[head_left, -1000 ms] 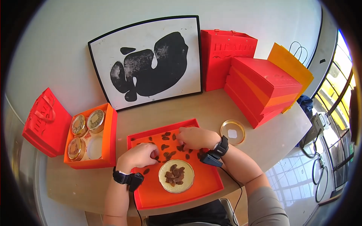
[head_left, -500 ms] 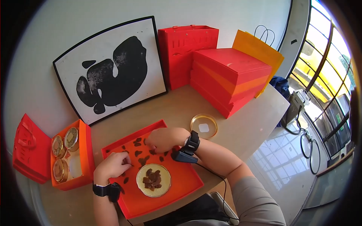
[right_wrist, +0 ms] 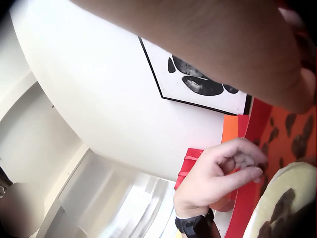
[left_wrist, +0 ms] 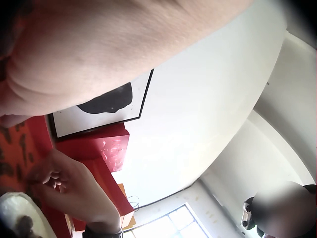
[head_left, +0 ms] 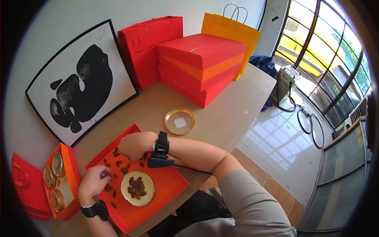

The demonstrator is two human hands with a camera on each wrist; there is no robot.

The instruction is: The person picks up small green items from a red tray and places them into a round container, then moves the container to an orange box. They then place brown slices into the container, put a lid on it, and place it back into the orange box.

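A shallow red-orange tray (head_left: 167, 182) holds scattered dark brown flat pieces (head_left: 114, 194). On it stands a round pale dish (head_left: 148, 196) with a small heap of brown pieces (head_left: 136, 189). My left hand (head_left: 94, 183) is over the tray's left side, fingers bent and thumb near the index finger, close to dark pieces; the right wrist view shows this left hand (right_wrist: 218, 173) from the side. Beyond the dish, my right hand (head_left: 136, 146) reaches down among the pieces, its fingertips hidden; in the left wrist view the right hand's fingers (left_wrist: 55, 179) are bent, their tips blurred.
A gold-rimmed round lid (head_left: 180, 121) lies behind the tray. An orange box (head_left: 72, 170) with several round tins and a red bag (head_left: 27, 185) are at left. Stacked red boxes (head_left: 201, 51), a red bag (head_left: 152, 51), a yellow bag (head_left: 233, 33) and a framed picture (head_left: 85, 85) stand behind.
The head view has turned to the right, so the tray and table things appear farther left. Both hands stay over the tray, and the heap in the dish looks much the same.
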